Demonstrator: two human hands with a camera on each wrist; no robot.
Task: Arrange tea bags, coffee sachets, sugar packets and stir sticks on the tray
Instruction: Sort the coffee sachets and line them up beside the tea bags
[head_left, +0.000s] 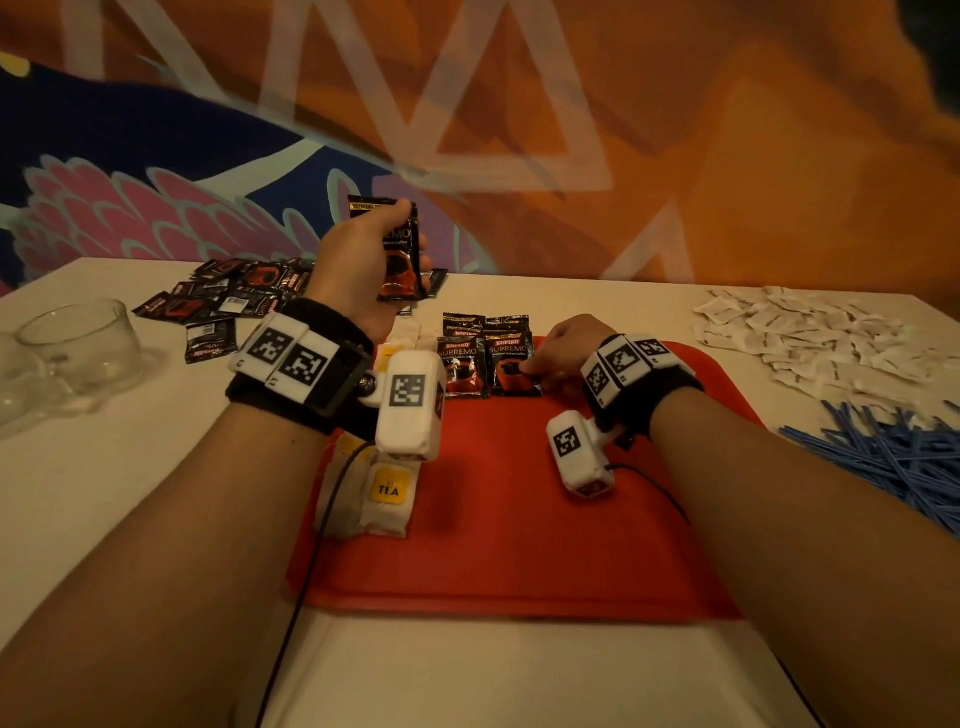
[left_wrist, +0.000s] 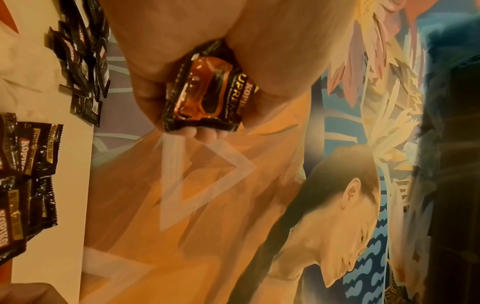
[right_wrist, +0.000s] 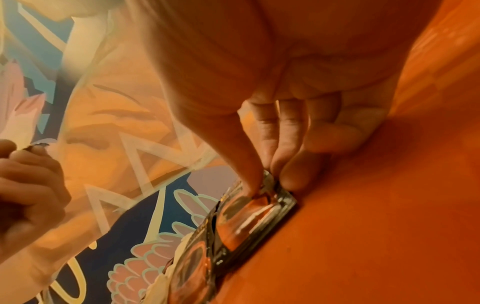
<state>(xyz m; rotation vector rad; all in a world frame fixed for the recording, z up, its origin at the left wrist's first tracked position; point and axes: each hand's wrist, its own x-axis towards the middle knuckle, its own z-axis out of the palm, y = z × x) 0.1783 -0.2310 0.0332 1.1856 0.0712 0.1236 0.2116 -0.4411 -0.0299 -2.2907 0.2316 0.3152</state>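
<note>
A red tray lies in front of me. White tea bags with yellow labels lie along its left side. Black coffee sachets lie in two short columns at its far middle. My right hand pinches the near edge of the right column's front sachet, thumb on top. In the right wrist view the right hand holds that sachet flat on the tray. My left hand is raised above the tray's far edge, gripping another coffee sachet upright.
A loose pile of coffee sachets lies at the back left of the white table. Two glass cups stand at the far left. White sugar packets are strewn at the back right, and blue stir sticks lie heaped nearer on the right.
</note>
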